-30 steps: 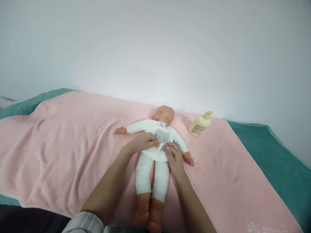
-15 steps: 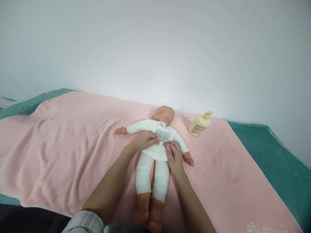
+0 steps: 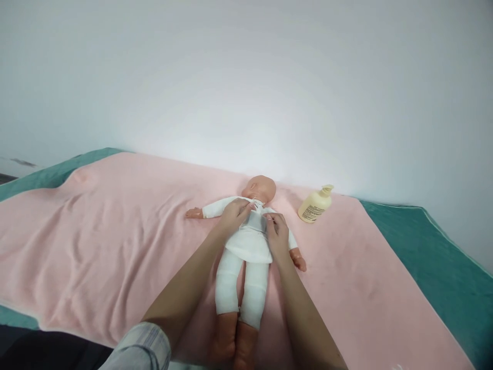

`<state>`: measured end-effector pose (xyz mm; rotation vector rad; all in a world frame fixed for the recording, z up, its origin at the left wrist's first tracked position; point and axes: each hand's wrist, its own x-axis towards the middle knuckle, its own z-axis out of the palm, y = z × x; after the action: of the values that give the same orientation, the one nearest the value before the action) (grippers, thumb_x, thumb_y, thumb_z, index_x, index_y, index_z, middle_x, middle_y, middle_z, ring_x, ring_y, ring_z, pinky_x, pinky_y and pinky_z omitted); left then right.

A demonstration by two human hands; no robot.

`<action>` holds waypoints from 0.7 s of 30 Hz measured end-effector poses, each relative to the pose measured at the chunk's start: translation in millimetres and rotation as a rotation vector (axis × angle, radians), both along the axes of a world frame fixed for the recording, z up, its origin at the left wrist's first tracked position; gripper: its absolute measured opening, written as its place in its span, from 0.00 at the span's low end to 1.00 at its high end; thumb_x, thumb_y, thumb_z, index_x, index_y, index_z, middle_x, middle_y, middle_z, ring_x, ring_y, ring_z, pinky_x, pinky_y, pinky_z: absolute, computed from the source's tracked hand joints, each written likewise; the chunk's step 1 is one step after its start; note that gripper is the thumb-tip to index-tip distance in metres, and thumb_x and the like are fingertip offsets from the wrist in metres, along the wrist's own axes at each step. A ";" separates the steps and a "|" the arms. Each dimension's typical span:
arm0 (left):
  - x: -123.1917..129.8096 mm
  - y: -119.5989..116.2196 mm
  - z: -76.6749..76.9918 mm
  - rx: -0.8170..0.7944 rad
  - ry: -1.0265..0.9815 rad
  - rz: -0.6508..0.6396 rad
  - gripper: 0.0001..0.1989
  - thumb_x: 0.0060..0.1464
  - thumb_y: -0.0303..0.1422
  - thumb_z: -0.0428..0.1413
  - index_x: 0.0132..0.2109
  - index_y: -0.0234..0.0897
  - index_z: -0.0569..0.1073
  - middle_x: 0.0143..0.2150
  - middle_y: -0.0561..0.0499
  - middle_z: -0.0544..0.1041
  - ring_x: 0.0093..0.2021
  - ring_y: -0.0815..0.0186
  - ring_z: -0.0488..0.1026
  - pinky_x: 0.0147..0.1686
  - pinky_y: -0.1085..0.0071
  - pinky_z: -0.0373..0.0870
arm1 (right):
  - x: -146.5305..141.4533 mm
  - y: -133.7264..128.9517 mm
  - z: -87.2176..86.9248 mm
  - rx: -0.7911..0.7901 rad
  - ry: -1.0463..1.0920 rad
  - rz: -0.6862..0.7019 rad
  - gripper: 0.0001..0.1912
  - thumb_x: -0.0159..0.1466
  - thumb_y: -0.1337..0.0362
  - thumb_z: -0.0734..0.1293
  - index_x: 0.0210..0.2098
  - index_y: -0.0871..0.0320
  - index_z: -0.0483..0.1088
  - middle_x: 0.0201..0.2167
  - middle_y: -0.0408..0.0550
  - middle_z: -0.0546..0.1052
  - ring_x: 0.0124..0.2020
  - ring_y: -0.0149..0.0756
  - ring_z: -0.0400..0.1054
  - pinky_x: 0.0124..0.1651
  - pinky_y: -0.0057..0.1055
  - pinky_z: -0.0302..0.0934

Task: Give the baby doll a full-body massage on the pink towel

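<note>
While the flesh-coloured plastic doll with white cloth over its body (image 3: 246, 247) lies lengthwise before me on the pink blanket (image 3: 346, 272), its long axis runs from the head (image 3: 265, 187), at the far end, to the feet, nearest me, with the head end slanting slightly to the right. The grey, roughly rectangular panel (image 3: 256, 222) sits on the upper torso, between my two hands.

Left hand (image 3: 232, 216): positioned at the panel's left, fingertips near its upper corner and close to the neck. Thumb and forefinger are near each other; I cannot tell whether they are closed on cloth.

Right hand (image 3: 279, 235): positioned at the panel's right, fingertips beside its upper edge. The fingers are bent; closure there cannot be confirmed either. Both hands are about equally near the panel.

The yellow pump bottle (image 3: 313, 206) stands beyond my right hand, well apart from the doll.
</note>
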<state>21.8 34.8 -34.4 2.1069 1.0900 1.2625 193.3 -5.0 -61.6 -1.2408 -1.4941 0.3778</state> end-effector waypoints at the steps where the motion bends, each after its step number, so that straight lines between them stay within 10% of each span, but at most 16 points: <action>1: 1.9 5.5 -0.3 0.024 0.032 0.008 0.20 0.66 0.41 0.43 0.37 0.37 0.76 0.39 0.48 0.80 0.43 0.61 0.74 0.46 0.66 0.66 | -0.4 7.7 1.4 0.001 -0.033 0.000 0.14 0.67 0.58 0.58 0.34 0.55 0.72 0.36 0.49 0.74 0.43 0.42 0.67 0.47 0.39 0.60; 11: 6.7 19.6 -17.3 0.104 0.236 -0.011 0.20 0.65 0.36 0.43 0.30 0.37 0.73 0.33 0.47 0.79 0.39 0.61 0.75 0.45 0.64 0.66 | -4.8 27.6 -6.2 -0.060 -0.217 0.036 0.14 0.66 0.62 0.57 0.26 0.55 0.68 0.29 0.48 0.73 0.36 0.41 0.65 0.44 0.38 0.57; 21: 4.9 12.9 -19.6 0.204 0.244 0.078 0.16 0.65 0.35 0.43 0.37 0.36 0.74 0.40 0.44 0.78 0.44 0.59 0.73 0.48 0.61 0.66 | -6.1 18.0 -9.2 0.029 -0.186 0.011 0.11 0.67 0.60 0.58 0.39 0.54 0.71 0.40 0.50 0.75 0.47 0.43 0.65 0.51 0.41 0.58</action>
<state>26.7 47.7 -54.0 2.4446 1.1993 1.2198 187.3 13.0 -70.8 -1.2726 -1.6588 0.2518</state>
